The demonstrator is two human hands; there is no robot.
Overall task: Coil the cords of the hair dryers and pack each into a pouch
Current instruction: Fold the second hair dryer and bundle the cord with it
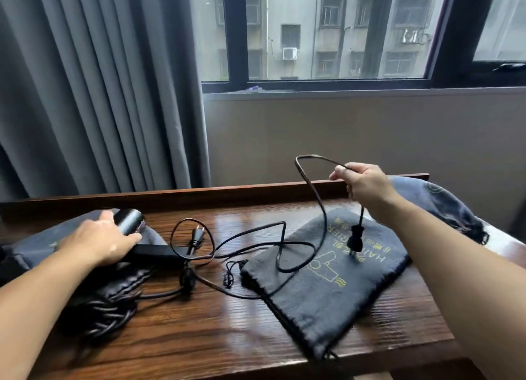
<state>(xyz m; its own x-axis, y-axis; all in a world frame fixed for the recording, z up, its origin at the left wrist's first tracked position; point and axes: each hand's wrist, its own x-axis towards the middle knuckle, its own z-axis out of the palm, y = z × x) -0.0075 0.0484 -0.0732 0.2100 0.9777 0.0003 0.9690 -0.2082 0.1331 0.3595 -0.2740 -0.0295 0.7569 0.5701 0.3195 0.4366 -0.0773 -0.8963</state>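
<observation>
A black hair dryer (133,223) lies at the left of the wooden table (216,322), its handle (153,251) pointing right. My left hand (99,241) grips it where barrel meets handle. My right hand (363,184) holds a black cord (318,200) raised above the table, and the plug (356,238) dangles below it over a flat dark pouch (336,288) with yellow print. The rest of that cord loops loosely across the table middle. A second plug (196,238) lies inside one loop. Another cord sits in a bundle (105,308) at the front left.
A second dark pouch (37,246) lies under the dryer at the left. A third dark bag (444,206) sits at the table's right end. Grey curtains (99,80) and a window (327,29) stand behind the raised back rim of the table.
</observation>
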